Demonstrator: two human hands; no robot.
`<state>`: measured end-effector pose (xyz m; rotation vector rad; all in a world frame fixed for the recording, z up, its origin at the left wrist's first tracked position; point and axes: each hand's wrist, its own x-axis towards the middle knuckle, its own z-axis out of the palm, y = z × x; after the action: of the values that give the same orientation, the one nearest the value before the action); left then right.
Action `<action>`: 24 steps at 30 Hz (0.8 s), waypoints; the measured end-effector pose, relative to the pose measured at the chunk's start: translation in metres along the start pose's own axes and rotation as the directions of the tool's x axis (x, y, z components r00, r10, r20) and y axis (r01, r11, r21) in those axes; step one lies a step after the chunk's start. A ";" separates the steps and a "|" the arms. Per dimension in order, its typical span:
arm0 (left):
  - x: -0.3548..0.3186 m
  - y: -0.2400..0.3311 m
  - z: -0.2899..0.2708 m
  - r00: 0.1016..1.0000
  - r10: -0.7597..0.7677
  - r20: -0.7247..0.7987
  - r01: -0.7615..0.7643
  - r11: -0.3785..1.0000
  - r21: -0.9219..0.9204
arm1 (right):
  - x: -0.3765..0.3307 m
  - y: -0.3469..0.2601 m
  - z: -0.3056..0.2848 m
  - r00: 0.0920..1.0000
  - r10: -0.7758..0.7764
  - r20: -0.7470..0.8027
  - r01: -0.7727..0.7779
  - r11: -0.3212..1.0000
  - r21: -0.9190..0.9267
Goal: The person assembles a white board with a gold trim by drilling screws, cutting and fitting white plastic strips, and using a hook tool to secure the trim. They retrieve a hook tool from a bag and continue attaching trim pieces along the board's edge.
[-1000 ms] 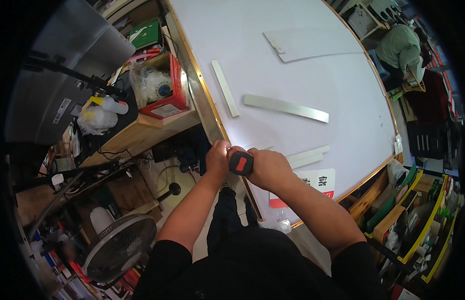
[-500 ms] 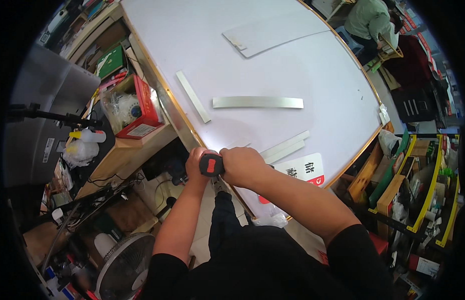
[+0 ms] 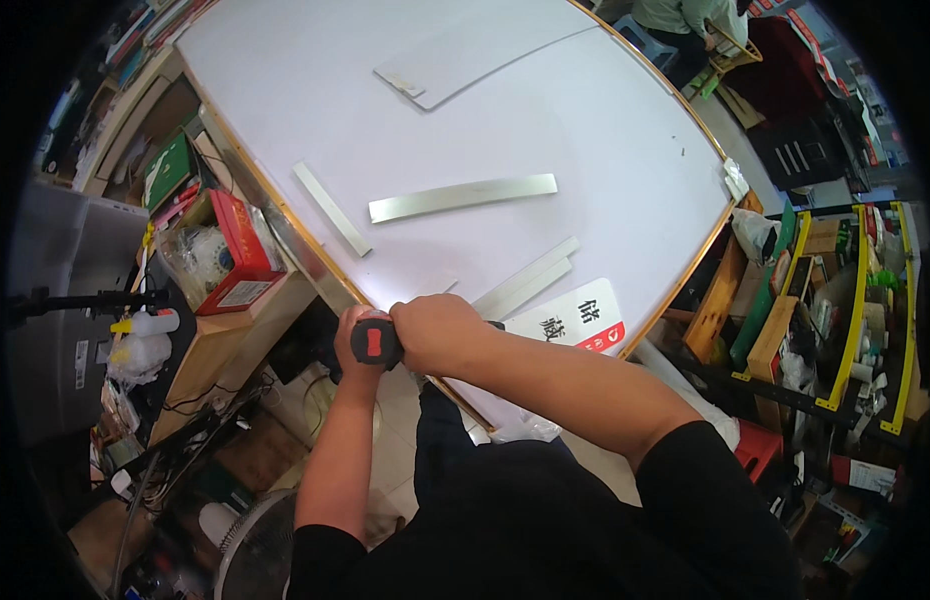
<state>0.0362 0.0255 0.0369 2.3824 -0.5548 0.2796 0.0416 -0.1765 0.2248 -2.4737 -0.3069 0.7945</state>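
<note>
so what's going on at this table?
Someone's right hand holds a red-and-black power tool at the near left edge of the white table. The left hand is right up against the tool; what its fingers grip is hidden, and so is the tool's working end. Beyond the hands, a silver strip and a narrower pale strip lie loose on the table. A white-and-red sign lies to the right of the hands.

The tool (image 3: 376, 342) is black and red, the tabletop (image 3: 485, 135) white, the metal strip (image 3: 463, 197) silvery.
</note>
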 end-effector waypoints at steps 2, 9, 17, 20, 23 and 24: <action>-0.003 -0.006 0.003 1.000 0.024 0.001 -0.024 0.997 0.069 | -0.001 0.001 0.001 1.000 -0.012 -0.012 0.012 1.000 0.007; 0.002 0.003 -0.006 0.994 -0.099 0.039 0.101 0.993 -0.063 | -0.003 0.005 -0.002 1.000 -0.003 -0.001 0.003 0.999 0.038; 0.015 0.017 -0.009 0.931 -0.354 0.086 0.348 0.934 0.082 | -0.023 0.055 -0.012 0.982 0.018 -0.190 0.019 0.981 0.193; 0.015 0.018 -0.012 0.918 -0.382 0.109 0.375 0.924 0.081 | -0.036 0.093 -0.021 0.939 0.014 -0.343 0.056 0.980 0.192; 0.017 0.019 -0.016 0.926 -0.358 0.118 0.350 0.933 0.083 | -0.048 0.135 -0.029 0.852 0.065 -0.519 0.009 0.990 0.140; 0.018 0.021 -0.017 0.920 -0.369 0.133 0.358 0.929 0.097 | -0.054 0.155 -0.036 0.856 0.084 -0.510 -0.020 0.991 0.129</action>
<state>0.0420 0.0165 0.0671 2.5309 -0.1591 -0.0467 0.0281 -0.3400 0.1917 -2.4728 0.0065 0.1358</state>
